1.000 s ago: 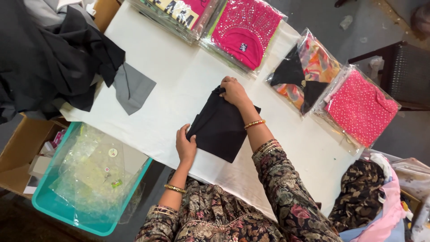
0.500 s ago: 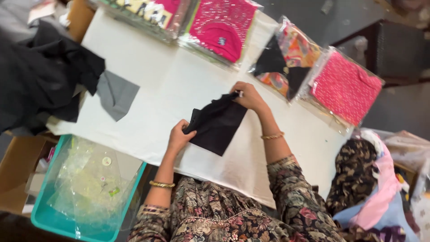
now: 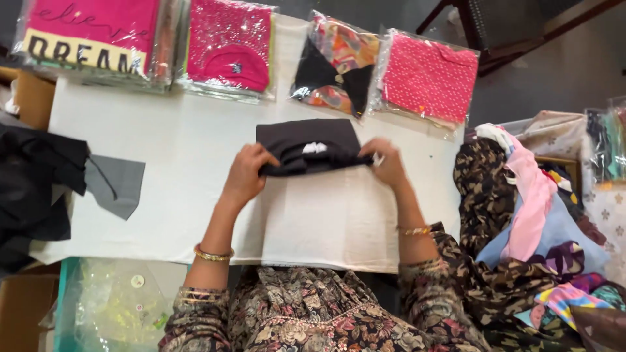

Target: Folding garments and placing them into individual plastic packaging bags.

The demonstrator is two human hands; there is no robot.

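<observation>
Head view. White table (image 3: 195, 150), seen from above; along its far edge a row of bagged garments: a pink printed shirt (image 3: 91, 32), a pink sequin top (image 3: 228, 45), a multicolour piece (image 3: 336, 62), a pink dotted one (image 3: 427, 81). Black fabric heap (image 3: 32, 189) and a grey piece (image 3: 117, 186) lie at the left end; a pile of mixed clothes (image 3: 535, 221) sits off the right end; a teal bin (image 3: 65, 306) of clear bags is below left.

Black cloth (image 3: 306, 145) lies mid-table, long axis running left to right, squarely between the hands. Left hand (image 3: 246, 176) has its fingers closed over the cloth's near-left edge; right hand (image 3: 386, 163) pinches the near-right corner, fingers curled shut on it. A small white tag (image 3: 315, 148) shows at the cloth's middle. Both hands are equally near, one at each end; the cloth extends away from the fingers toward the bagged row, its near edge bunched between them.

Against the earlier frame: the cloth then lay as a tilted diamond with the hands at opposite corners; it is now a squared, narrower fold, level with the table edge. The camera has also swung round, so the table reads straight.
</observation>
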